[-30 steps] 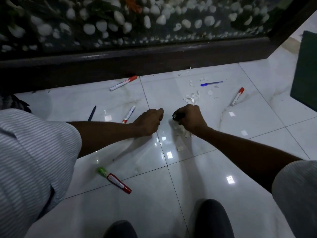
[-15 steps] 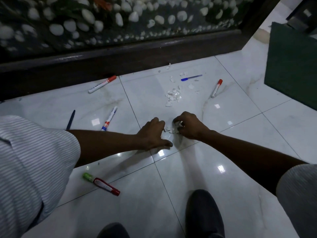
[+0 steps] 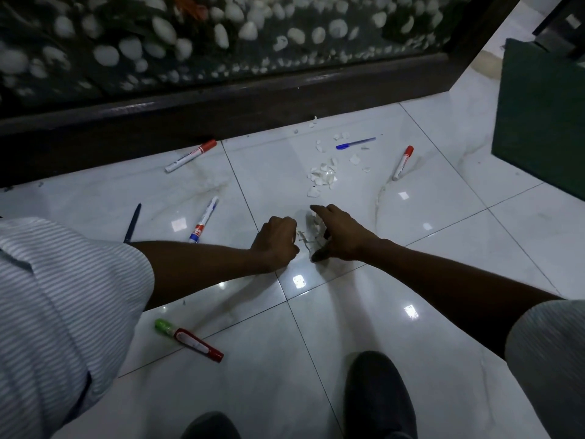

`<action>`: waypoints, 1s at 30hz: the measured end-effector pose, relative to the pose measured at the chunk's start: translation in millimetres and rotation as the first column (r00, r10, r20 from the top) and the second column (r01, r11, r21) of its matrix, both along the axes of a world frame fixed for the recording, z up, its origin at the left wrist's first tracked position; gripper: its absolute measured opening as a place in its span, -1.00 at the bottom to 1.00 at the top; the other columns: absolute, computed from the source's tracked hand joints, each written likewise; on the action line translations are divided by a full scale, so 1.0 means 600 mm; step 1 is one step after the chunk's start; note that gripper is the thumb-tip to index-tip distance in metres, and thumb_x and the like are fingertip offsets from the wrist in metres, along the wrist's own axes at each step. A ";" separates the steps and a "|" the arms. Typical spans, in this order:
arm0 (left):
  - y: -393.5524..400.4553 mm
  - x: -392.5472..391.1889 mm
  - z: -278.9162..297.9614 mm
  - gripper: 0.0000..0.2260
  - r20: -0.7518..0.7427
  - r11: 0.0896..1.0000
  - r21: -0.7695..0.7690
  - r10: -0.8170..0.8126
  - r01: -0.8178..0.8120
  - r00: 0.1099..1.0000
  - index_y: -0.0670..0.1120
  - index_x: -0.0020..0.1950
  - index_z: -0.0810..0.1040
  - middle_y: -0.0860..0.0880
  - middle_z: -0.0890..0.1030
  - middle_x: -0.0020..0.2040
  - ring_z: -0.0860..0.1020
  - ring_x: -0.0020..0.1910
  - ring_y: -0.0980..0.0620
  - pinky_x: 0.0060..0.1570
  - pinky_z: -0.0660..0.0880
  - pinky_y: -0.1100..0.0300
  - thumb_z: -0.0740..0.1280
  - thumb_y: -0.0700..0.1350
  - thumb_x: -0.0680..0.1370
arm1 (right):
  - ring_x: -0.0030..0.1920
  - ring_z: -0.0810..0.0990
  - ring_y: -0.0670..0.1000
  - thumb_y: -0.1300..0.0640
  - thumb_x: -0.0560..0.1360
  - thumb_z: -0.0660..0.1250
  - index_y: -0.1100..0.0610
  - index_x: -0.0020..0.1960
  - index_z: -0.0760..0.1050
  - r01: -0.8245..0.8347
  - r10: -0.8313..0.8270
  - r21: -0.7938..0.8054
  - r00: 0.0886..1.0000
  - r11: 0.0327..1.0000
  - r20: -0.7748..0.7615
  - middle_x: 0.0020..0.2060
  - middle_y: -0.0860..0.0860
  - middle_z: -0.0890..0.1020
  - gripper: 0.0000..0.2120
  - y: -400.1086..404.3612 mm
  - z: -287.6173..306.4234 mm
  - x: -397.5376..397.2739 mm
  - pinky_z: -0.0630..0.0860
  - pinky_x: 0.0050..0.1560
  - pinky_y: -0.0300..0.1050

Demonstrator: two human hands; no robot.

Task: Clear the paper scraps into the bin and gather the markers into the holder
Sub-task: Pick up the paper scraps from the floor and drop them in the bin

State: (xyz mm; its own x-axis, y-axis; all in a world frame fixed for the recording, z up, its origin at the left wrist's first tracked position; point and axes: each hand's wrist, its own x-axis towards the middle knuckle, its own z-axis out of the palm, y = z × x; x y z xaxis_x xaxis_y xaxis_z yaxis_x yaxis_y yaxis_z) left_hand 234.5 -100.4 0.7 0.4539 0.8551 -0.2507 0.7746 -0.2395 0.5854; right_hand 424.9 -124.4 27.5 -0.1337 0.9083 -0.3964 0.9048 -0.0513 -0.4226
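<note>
On the glossy white tiled floor (image 3: 427, 264), my left hand (image 3: 276, 243) is curled and my right hand (image 3: 340, 234) cups paper scraps (image 3: 311, 231) between them. Beyond lie more scraps (image 3: 323, 177), then a blue pen (image 3: 355, 143) near the dark ledge (image 3: 221, 115).

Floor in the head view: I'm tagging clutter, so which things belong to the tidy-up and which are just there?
Job:
paper scraps between the hands
scrap pile farther out
red-capped markers
blue-ended marker
green-capped marker
blue pen
dark pen

Not job:
pebble panel
green block
shoes
</note>
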 end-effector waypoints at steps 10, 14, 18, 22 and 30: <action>0.017 -0.039 0.007 -0.69 0.045 0.999 0.005 0.040 -0.041 0.998 -0.08 0.10 0.59 -0.11 0.65 0.03 0.61 0.01 -0.18 -0.04 0.59 0.03 0.52 -0.17 0.39 | 0.11 0.55 0.12 0.00 0.29 0.66 0.07 0.39 0.52 -0.069 0.068 0.042 0.997 0.997 0.018 0.20 0.07 0.47 -0.28 0.014 0.001 -0.042 0.48 0.10 -0.10; 0.015 -0.043 0.007 -0.67 0.056 0.998 0.018 0.062 -0.063 0.996 -0.04 0.17 0.71 -0.09 0.70 0.10 0.66 0.07 -0.12 0.04 0.60 0.06 0.54 -0.15 0.41 | 0.05 0.58 0.12 0.05 0.33 0.64 0.04 0.31 0.59 -0.068 0.070 0.097 0.997 0.993 -0.016 0.13 0.08 0.51 -0.43 0.009 -0.001 -0.056 0.54 0.09 -0.02; 0.015 -0.045 0.006 -0.71 0.049 0.998 0.018 0.067 -0.068 0.997 -0.03 0.16 0.74 -0.12 0.72 0.06 0.67 0.04 -0.12 -0.04 0.56 0.10 0.55 -0.12 0.44 | 0.04 0.60 0.15 0.07 0.38 0.59 0.04 0.25 0.64 -0.039 0.044 0.162 0.999 0.986 -0.031 0.09 0.10 0.56 -0.55 0.007 -0.004 -0.062 0.55 0.06 -0.02; 0.017 -0.053 0.003 -0.84 0.083 0.996 0.021 0.086 -0.088 0.993 -0.03 -0.01 0.79 -0.09 0.73 -0.09 0.67 -0.08 -0.11 -0.07 0.62 0.02 0.56 -0.12 0.42 | -0.04 0.61 0.12 0.12 0.46 0.52 0.05 0.12 0.70 -0.007 0.021 0.224 0.998 0.975 -0.060 0.00 0.09 0.60 -0.77 0.005 -0.011 -0.067 0.58 -0.01 0.03; 0.024 -0.071 -0.002 -0.77 0.119 0.995 0.037 0.091 -0.096 0.989 -0.09 -0.04 0.64 0.00 0.60 -0.18 0.61 -0.12 -0.11 -0.10 0.61 -0.02 0.56 -0.08 0.38 | -0.13 0.61 0.08 0.15 0.51 0.44 0.08 0.00 0.72 0.023 -0.003 0.271 0.997 0.962 -0.072 -0.13 0.05 0.62 -0.89 0.009 -0.024 -0.073 0.47 -0.16 -0.10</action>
